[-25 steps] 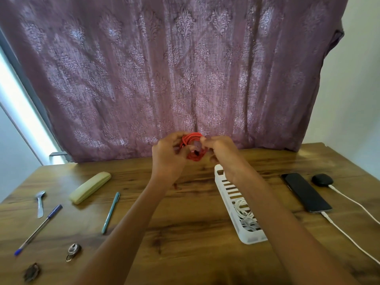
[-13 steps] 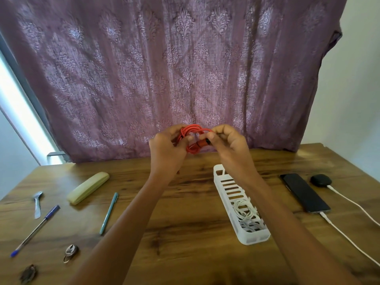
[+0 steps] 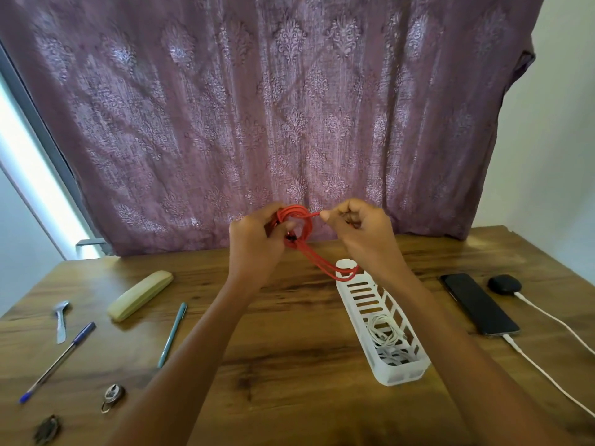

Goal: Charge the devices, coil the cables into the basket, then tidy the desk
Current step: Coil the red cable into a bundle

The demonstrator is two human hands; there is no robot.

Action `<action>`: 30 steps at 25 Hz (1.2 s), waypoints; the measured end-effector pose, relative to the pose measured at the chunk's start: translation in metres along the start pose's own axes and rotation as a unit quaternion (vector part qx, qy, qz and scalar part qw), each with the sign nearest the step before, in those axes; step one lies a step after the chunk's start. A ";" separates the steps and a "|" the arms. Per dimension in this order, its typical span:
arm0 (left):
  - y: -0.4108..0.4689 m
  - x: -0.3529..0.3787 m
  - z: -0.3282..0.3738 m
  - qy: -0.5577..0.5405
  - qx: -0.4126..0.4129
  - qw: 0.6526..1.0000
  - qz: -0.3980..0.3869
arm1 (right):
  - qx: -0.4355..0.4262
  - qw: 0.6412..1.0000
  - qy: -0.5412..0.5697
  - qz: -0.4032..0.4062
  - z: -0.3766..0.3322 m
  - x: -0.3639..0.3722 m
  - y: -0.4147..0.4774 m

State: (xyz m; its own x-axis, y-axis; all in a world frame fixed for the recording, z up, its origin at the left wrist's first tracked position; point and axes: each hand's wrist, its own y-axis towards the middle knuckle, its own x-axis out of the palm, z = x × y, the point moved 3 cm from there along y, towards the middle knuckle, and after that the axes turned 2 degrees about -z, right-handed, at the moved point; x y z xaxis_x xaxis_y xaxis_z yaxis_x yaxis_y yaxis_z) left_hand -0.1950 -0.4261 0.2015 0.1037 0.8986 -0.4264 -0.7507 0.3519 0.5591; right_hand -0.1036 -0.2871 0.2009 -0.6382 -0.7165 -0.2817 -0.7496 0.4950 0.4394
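I hold a red cable (image 3: pixel 301 225) up above the desk's far middle. My left hand (image 3: pixel 257 239) grips its coiled loops. My right hand (image 3: pixel 360 230) pinches a strand pulled out to the right, and a slack loop hangs down to the far end of the white slotted basket (image 3: pixel 402 371). A coiled white cable (image 3: pixel 384 333) lies inside the basket. To the right lies a black phone (image 3: pixel 479 304) with a white charging cable (image 3: pixel 547 378) plugged in, and a black earbud case (image 3: pixel 504 283) with another white cable (image 3: pixel 560 326).
On the wooden desk (image 3: pixel 289 365) at the left lie a pale green case (image 3: pixel 140 295), a teal pen (image 3: pixel 172 334), a blue pen (image 3: pixel 58 362), a small spoon (image 3: pixel 60 320), a metal clip (image 3: pixel 112 395) and a dark small object (image 3: pixel 46 429). A purple curtain (image 3: pixel 273 107) hangs behind.
My hands have moved apart. The right hand drew a strand of the red cable out to the right, and a loop dropped down toward the basket.
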 end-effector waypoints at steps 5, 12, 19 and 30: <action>-0.002 -0.008 -0.007 0.007 -0.041 0.999 0.022 | 0.211 0.956 0.140 -0.148 0.002 -0.005 -0.012; 0.004 -0.005 -0.031 -0.159 -0.178 0.971 0.010 | 0.203 0.956 0.137 -0.159 0.008 0.003 -0.017; -0.014 0.008 -0.013 -0.384 -0.272 0.877 -0.099 | 0.070 0.995 0.065 -0.011 0.015 0.020 -0.014; -0.015 0.003 0.015 0.053 0.039 0.977 -0.202 | 0.088 0.993 0.073 -0.026 0.013 0.024 -0.006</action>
State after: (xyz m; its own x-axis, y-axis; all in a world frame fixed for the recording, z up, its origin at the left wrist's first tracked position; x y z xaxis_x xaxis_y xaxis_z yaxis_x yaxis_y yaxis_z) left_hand -0.1731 -0.4246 0.2025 0.3097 0.6512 -0.6929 -0.6108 0.6947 0.3799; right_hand -0.1164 -0.3010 0.1799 -0.5754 -0.8007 -0.1668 -0.8080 0.5249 0.2676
